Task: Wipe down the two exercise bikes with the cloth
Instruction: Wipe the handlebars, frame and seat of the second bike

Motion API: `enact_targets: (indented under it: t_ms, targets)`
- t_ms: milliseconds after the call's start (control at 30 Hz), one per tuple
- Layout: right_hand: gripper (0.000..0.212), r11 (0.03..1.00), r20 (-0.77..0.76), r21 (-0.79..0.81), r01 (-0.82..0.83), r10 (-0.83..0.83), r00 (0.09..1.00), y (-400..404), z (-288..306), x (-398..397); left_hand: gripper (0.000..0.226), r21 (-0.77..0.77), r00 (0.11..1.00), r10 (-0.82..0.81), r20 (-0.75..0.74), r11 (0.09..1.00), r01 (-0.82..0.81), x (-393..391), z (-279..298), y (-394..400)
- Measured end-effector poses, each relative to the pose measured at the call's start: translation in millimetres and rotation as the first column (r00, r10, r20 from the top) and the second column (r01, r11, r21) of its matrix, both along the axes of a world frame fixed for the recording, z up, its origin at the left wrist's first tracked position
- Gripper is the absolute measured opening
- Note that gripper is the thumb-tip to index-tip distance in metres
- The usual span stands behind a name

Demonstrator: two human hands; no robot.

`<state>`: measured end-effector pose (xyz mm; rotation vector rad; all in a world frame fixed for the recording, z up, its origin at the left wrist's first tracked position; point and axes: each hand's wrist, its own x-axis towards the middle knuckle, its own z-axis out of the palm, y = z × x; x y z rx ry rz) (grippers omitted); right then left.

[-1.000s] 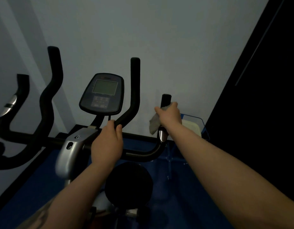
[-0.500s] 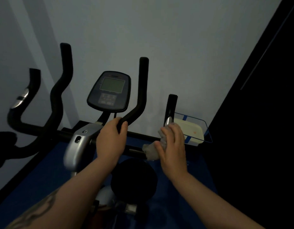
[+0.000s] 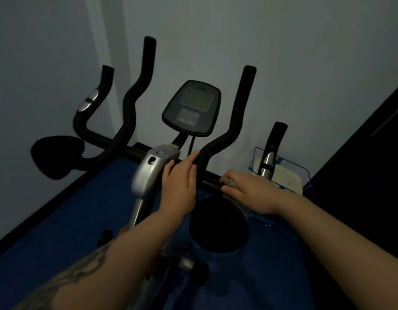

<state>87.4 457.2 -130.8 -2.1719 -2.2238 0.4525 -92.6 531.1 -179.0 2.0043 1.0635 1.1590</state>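
Nearest, the left hand [image 3: 179, 186] curls around the exercise bike's handlebar [image 3: 212, 182], just right of the silver stem housing [image 3: 152, 173]. At three o'clock from it, the right hand [image 3: 249, 191] presses a bunched grey cloth [image 3: 227, 181] onto the same crossbar, fingers wrapped over it. The bar's long axis runs from nine to three o'clock, its black horns rising toward twelve. Beyond sits the console [image 3: 192, 107], tilted back, before the pale wall [image 3: 283, 41].
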Motion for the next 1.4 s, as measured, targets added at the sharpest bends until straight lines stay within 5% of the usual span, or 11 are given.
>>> enact_targets:
  t_ms: [100, 400, 533, 700, 867, 1000, 1267, 1400]
  targets:
    - [0.033, 0.998, -0.001, -0.003, 0.061, -0.061, 0.998, 22, -4, -12, 0.037, -0.019, 0.999, 0.006, -0.037, 1.000, -0.007, 0, 1, 4]
    - [0.032, 0.967, -0.461, 0.078, 0.243, -0.181, 0.869, 22, -11, -27, 0.036, -0.007, 0.996, -0.021, -0.088, 1.000, 0.020, 0, 2, 7]
    - [0.029, 0.850, -0.758, 0.232, 0.473, -0.146, 0.636, -28, -13, -36, 0.036, -0.004, 0.997, -0.049, -0.066, 0.999, 0.049, -1, 0, 8]
    - [0.025, 0.636, -0.815, 0.321, 0.701, -0.192, 0.547, -94, -40, -54, 0.044, 0.036, 0.971, -0.128, -0.203, 0.990, 0.138, -21, -4, 1]
    - [0.025, 0.528, -0.873, 0.222, 0.820, -0.267, 0.409, -120, -65, -70, 0.054, -0.178, 0.951, -0.293, -0.101, 0.946, 0.272, -61, -21, -37]
    - [0.026, 0.611, -0.875, 0.137, 0.780, -0.295, 0.384, -139, -91, -88, 0.045, -0.263, 0.974, -0.170, -0.152, 0.957, 0.126, -95, -58, -90]
    - [0.023, 0.865, -0.807, -0.002, 0.502, -0.297, 0.509, -228, -134, -106, 0.032, -0.420, 0.949, -0.053, -0.309, 0.904, -0.086, -126, -100, -214]
    - [0.023, 0.900, -0.802, -0.074, 0.429, -0.309, 0.511, -269, -159, -106, 0.029, -0.422, 0.896, -0.146, -0.419, 0.905, -0.050, -139, -99, -266]
